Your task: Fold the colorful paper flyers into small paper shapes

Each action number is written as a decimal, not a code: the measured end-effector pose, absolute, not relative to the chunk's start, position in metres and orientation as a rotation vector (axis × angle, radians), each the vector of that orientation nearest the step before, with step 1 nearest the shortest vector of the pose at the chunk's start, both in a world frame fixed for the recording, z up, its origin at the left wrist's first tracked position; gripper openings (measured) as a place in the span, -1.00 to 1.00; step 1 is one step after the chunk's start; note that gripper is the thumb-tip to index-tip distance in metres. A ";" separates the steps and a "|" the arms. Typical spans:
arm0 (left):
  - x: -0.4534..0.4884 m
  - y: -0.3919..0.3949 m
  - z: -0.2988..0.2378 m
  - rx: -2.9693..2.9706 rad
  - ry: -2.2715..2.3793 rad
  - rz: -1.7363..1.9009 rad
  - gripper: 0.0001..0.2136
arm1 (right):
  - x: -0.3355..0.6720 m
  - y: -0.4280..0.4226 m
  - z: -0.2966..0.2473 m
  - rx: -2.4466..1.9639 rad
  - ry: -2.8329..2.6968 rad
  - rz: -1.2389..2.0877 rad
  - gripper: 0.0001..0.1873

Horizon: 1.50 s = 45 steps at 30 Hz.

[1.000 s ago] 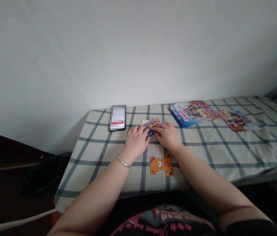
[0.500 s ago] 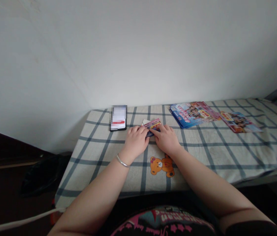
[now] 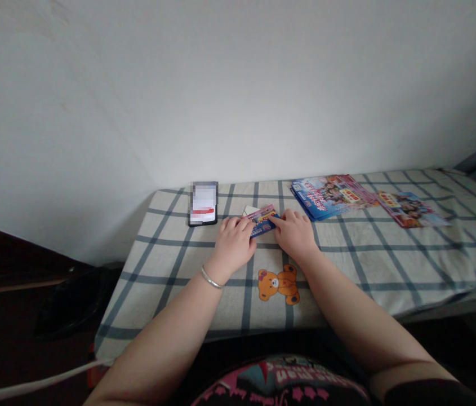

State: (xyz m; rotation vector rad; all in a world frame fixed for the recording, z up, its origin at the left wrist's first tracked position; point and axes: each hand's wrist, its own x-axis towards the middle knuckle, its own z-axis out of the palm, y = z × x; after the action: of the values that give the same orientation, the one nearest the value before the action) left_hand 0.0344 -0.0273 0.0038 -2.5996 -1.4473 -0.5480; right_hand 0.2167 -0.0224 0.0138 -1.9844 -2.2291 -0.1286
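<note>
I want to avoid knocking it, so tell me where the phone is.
In the head view, the phone lies left of centre on the checked cloth, near the wall and just beyond the left hand.

On the cloth [image 3: 204,307], a paper [image 3: 265,224] lies between the left hand [image 3: 234,241] and the right hand [image 3: 296,234]. The phone [image 3: 204,204] lies to its left, the leaflet stack [image 3: 326,195] to its right.
</note>
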 end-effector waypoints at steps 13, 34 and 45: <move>0.034 -0.026 0.003 -2.632 -1.456 -0.541 -0.72 | 0.219 -0.024 0.011 -2.034 -2.101 -0.208 -0.58; 0.035 -0.025 0.004 -2.633 -1.440 -0.536 -0.72 | 0.226 -0.018 0.002 -1.882 -2.102 -0.127 -0.59; 0.039 -0.025 0.000 -2.653 -1.403 -0.542 -0.62 | 0.227 -0.014 0.000 -1.643 -2.159 -0.065 -0.57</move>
State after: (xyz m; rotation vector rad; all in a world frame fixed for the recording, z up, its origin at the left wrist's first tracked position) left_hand 0.0389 -0.0253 0.0000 -2.6527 -1.4033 -0.5424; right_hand 0.2266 -0.0143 0.0005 -1.6426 -2.1590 -0.0653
